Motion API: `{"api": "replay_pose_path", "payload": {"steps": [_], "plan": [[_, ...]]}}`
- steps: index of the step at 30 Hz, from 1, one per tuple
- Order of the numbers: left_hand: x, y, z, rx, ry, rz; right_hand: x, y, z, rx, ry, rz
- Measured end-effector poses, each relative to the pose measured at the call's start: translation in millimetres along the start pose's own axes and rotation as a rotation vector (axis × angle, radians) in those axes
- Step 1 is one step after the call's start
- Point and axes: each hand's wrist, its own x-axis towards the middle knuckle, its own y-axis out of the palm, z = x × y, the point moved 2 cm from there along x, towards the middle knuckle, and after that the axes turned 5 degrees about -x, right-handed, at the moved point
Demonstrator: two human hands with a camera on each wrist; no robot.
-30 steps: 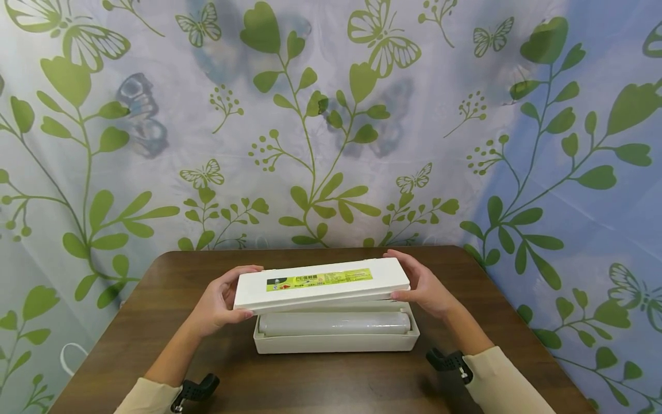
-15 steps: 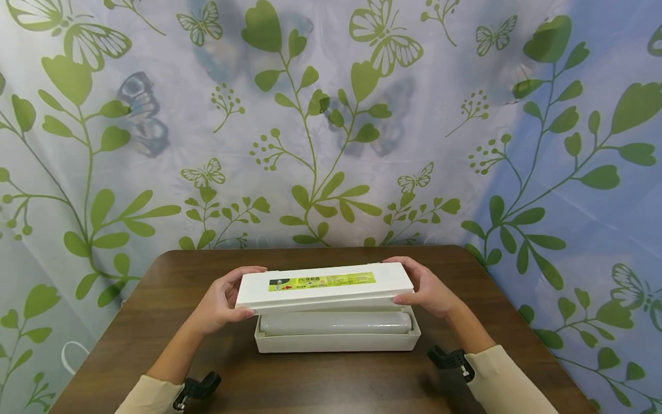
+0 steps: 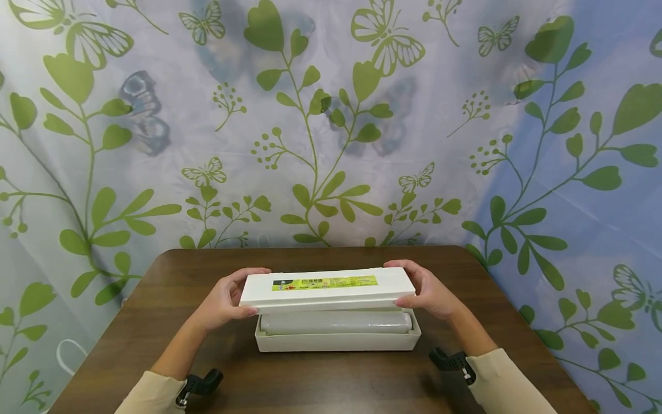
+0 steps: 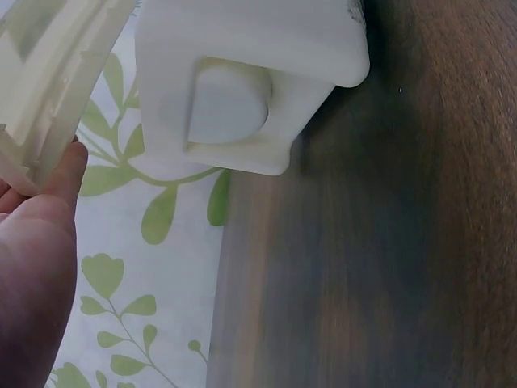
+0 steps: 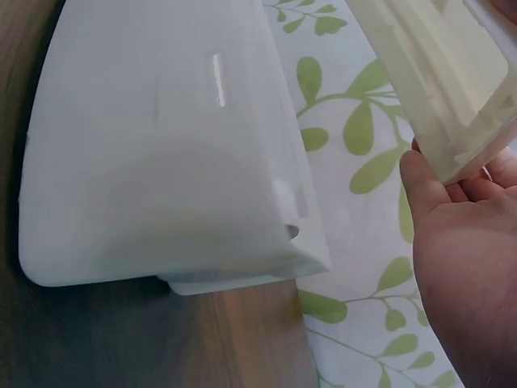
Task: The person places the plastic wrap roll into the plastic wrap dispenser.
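A long white lid [image 3: 326,296] with a green and yellow label is held up by both hands, one at each end. My left hand [image 3: 223,302] grips its left end, thumb along the front edge. At the right end my right hand [image 3: 426,290] grips it the same way. Beneath and slightly in front sits the white cling film box [image 3: 336,343] on the table, with a roll of cling film [image 3: 336,322] lying inside. The lid hides the box's back part. In the left wrist view the lid's ribbed underside [image 4: 60,89] shows above the box's end [image 4: 234,105].
The brown wooden table [image 3: 331,385] reaches back to a curtain [image 3: 331,144] printed with green leaves and butterflies. Black wrist mounts [image 3: 201,385] sit on both forearms near the beige sleeves [image 3: 150,394]. A white loop [image 3: 67,356] hangs beyond the table's left edge.
The lid has come down a little and sits more level, its right end lowered toward the box. Both hands keep their grip; the box and roll stay put.
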Motion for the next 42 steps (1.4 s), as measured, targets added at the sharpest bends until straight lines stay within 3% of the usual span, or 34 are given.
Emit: {"api": "replay_pose_path", "payload": {"steps": [14,34,42], "plan": [[-0.1,-0.2,1.0,0.011,-0.098,0.045,-8.2,0,-4,-0.037,-0.018,-0.003],[-1.9,2.7,2.1,0.131,-0.133,0.034,-23.1,1,-11,-0.053,0.033,-0.033],[-3.5,8.4,6.3,0.130,-0.143,0.043,-30.5,1,-20,-0.093,0.005,-0.042]]}}
